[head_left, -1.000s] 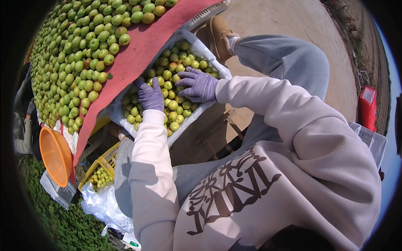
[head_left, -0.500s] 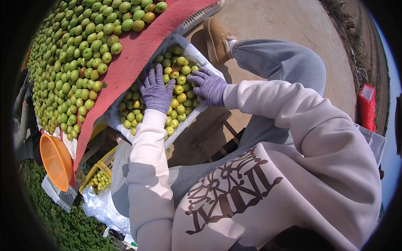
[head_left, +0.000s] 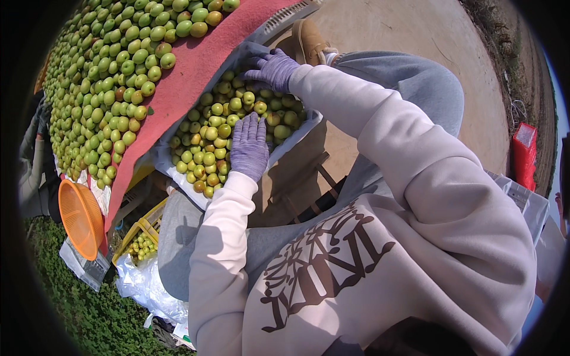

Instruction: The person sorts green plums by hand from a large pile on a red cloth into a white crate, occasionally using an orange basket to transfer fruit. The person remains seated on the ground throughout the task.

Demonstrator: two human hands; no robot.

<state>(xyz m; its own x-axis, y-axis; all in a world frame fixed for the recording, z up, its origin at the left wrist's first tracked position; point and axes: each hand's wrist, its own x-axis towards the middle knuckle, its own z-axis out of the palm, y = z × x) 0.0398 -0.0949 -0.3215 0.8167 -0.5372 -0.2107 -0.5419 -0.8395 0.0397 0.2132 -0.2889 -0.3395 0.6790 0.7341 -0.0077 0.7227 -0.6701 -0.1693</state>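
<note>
A crate lined with pale plastic sheeting (head_left: 295, 146) holds many green-yellow jujubes (head_left: 209, 159), some with brown patches. My left hand (head_left: 248, 148), in a purple knit glove, lies flat on the fruit near the crate's near right side, its fingers stretched out. At the far end is my right hand (head_left: 275, 70), gloved alike, by the liner's upper edge. Its fingers are extended and apart, with no fruit visible in them; whether they touch the liner I cannot tell.
A sloping heap of jujubes (head_left: 101, 89) lies on red cloth (head_left: 178, 77) at the left. Below it are an orange basket (head_left: 81, 219) and a yellow crate (head_left: 155, 219) with more fruit. A red mesh bundle (head_left: 524, 155) stands far right. Another person's sleeve (head_left: 37, 169) shows at the left edge.
My right hand has moved up and left from the crate's right side to its far end. My left hand has shifted right and toward me across the fruit.
</note>
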